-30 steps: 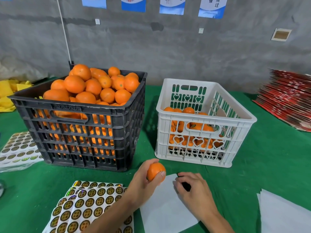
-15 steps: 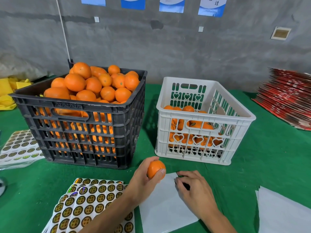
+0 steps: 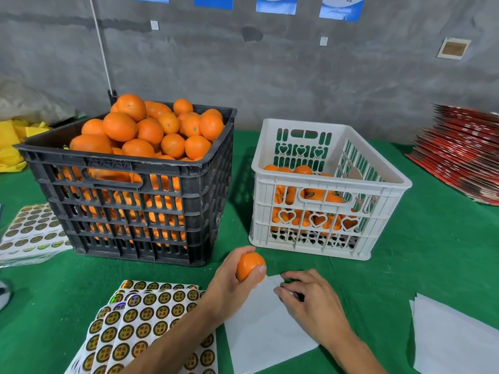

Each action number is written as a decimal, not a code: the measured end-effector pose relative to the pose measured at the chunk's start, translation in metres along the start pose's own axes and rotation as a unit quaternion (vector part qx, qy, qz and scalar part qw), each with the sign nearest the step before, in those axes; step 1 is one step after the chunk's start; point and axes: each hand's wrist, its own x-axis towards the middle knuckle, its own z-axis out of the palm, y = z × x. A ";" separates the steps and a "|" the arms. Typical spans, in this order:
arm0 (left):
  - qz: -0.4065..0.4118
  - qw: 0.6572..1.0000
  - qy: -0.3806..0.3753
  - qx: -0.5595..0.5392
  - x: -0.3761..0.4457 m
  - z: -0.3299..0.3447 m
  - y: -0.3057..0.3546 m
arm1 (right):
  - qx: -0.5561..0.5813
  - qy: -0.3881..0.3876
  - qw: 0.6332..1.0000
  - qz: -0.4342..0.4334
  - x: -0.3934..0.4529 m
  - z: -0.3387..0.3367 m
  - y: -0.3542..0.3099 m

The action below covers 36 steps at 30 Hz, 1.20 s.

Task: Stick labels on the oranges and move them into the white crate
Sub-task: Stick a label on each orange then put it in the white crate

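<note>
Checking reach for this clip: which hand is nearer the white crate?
Left, narrowly. The left hand, holding an orange, sits just before the white crate; the right hand lies nearer the person.

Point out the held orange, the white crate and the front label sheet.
orange (image 3: 249, 265): head view, front of its skin.
white crate (image 3: 321, 182): head view, near rim.
label sheet (image 3: 145, 314): head view, upper middle.

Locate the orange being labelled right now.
Head view, bottom centre: the orange is held in the left hand, above the green table, just in front of the gap between black crate and white crate.
</note>
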 end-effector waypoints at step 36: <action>-0.007 1.000 -0.004 -0.016 0.000 0.000 0.001 | 0.245 0.019 0.948 0.202 0.016 0.001 -0.006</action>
